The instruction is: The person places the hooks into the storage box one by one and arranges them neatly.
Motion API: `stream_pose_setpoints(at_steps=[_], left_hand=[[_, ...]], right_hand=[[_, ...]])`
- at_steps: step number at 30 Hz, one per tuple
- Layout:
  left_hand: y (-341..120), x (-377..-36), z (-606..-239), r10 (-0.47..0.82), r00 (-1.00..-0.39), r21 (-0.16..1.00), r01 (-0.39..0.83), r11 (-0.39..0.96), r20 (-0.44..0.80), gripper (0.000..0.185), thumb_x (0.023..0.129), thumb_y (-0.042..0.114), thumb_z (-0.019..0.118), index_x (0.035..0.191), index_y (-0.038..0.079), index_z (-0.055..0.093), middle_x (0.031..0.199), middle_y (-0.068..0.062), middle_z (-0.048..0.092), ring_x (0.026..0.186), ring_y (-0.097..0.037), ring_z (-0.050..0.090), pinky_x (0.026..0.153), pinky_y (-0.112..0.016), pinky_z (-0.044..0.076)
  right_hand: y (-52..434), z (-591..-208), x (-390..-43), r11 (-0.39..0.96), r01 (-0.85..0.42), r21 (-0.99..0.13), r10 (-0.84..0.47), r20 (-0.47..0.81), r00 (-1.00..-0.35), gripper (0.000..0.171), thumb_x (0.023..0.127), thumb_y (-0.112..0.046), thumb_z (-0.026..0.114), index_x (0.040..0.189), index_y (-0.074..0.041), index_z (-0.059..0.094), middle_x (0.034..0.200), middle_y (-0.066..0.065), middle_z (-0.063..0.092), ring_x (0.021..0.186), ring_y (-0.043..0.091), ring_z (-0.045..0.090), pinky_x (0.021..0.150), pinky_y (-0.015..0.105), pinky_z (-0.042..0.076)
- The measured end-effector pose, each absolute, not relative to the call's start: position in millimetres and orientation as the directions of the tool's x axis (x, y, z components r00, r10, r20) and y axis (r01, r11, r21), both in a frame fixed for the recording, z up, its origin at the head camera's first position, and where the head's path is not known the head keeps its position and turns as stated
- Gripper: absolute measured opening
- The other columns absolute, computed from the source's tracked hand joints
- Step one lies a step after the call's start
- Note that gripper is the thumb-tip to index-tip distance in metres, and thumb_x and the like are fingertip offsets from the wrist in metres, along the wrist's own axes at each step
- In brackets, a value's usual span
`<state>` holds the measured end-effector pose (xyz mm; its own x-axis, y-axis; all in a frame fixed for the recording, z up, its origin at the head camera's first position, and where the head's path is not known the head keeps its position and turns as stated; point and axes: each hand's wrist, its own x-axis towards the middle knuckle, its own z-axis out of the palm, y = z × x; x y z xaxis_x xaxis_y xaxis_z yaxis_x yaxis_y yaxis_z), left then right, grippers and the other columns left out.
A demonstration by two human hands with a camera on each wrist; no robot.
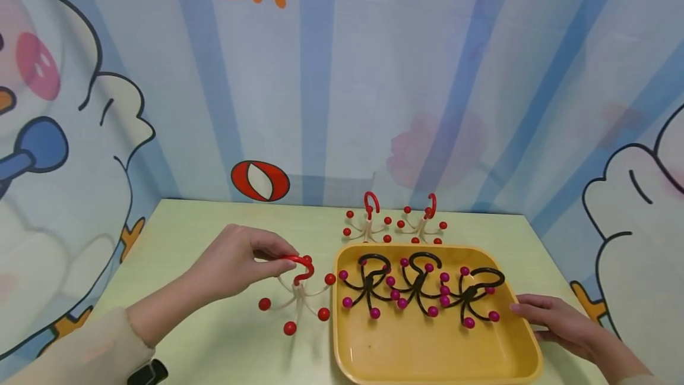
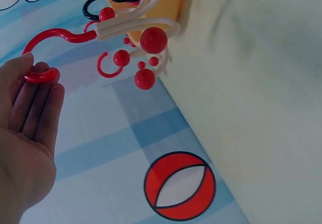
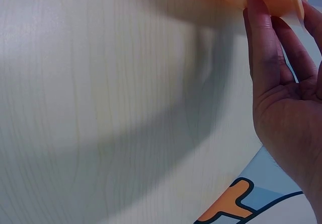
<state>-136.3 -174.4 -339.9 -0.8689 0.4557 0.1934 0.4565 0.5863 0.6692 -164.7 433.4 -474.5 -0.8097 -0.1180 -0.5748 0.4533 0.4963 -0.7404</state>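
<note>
My left hand [image 1: 230, 263] pinches the red hook end of a white multi-arm hanger [image 1: 298, 291] between thumb and fingers. The hanger's curved arms, tipped with red balls, hang down left of the yellow tray [image 1: 417, 352]. In the left wrist view, the red hook [image 2: 63, 34] lies across the fingertips. Holding the tray's right side is my right hand [image 1: 561, 322], thumb at the rim. The right wrist view shows its fingers [image 3: 261, 38] under the tray, which is raised above the table. Three black hangers with magenta balls lie in the tray, one being the middle hanger [image 1: 418, 283].
Behind the tray stand two more white hangers, the left one [image 1: 369, 227] and the right one [image 1: 422, 227], both with red hooks and balls. The pale wooden table [image 1: 214, 337] ends at a blue-striped cartoon backdrop [image 1: 342, 76].
</note>
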Motion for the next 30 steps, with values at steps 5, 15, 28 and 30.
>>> stream_pose_setpoints(at_steps=[5, 15, 28, 30], left_hand=[[-159.8, -136.5, -329.5, 0.474, -0.854, 0.689, 0.475, 0.547, 0.214, 0.011, 0.094, 0.015, 0.084, 0.105, 0.017, 0.086, 0.092, 0.011, 0.079, 0.079, -0.002, 0.072, 0.076, -0.022, 0.061], [-119.6, -133.6, -329.0, 0.512, -0.832, 0.739, 0.481, 0.471, 0.214, 0.008, 0.095, 0.016, 0.083, 0.103, 0.016, 0.085, 0.092, 0.012, 0.079, 0.080, -0.001, 0.071, 0.076, -0.023, 0.061], [-72.1, -132.4, -344.7, 0.539, -0.822, 0.791, 0.450, 0.416, 0.184, 0.007, 0.096, 0.015, 0.083, 0.102, 0.015, 0.085, 0.089, 0.009, 0.079, 0.076, -0.001, 0.070, 0.072, -0.022, 0.061], [-66.8, -132.2, -348.4, 0.540, -0.823, 0.796, 0.442, 0.413, 0.177, 0.007, 0.096, 0.015, 0.083, 0.102, 0.016, 0.085, 0.089, 0.010, 0.079, 0.076, -0.001, 0.070, 0.071, -0.022, 0.060]], right_hand=[[434.2, -475.2, -164.6, 0.497, 0.453, -0.740, -0.119, -0.575, -0.809, 0.076, 0.110, -0.035, 0.064, 0.154, 0.020, 0.035, 0.139, 0.026, 0.065, 0.110, 0.024, 0.072, 0.094, 0.045, 0.063], [430.5, -472.0, -163.6, 0.504, 0.463, -0.729, -0.100, -0.581, -0.807, 0.079, 0.110, -0.036, 0.062, 0.155, 0.021, 0.031, 0.142, 0.031, 0.061, 0.112, 0.026, 0.072, 0.094, 0.046, 0.062], [431.9, -472.8, -162.9, 0.502, 0.468, -0.728, -0.106, -0.588, -0.802, 0.083, 0.111, -0.037, 0.061, 0.156, 0.022, 0.025, 0.146, 0.034, 0.057, 0.114, 0.026, 0.072, 0.095, 0.047, 0.062], [432.2, -472.9, -163.0, 0.499, 0.469, -0.729, -0.108, -0.589, -0.801, 0.083, 0.111, -0.037, 0.061, 0.156, 0.022, 0.025, 0.145, 0.034, 0.058, 0.113, 0.025, 0.072, 0.095, 0.047, 0.062]])
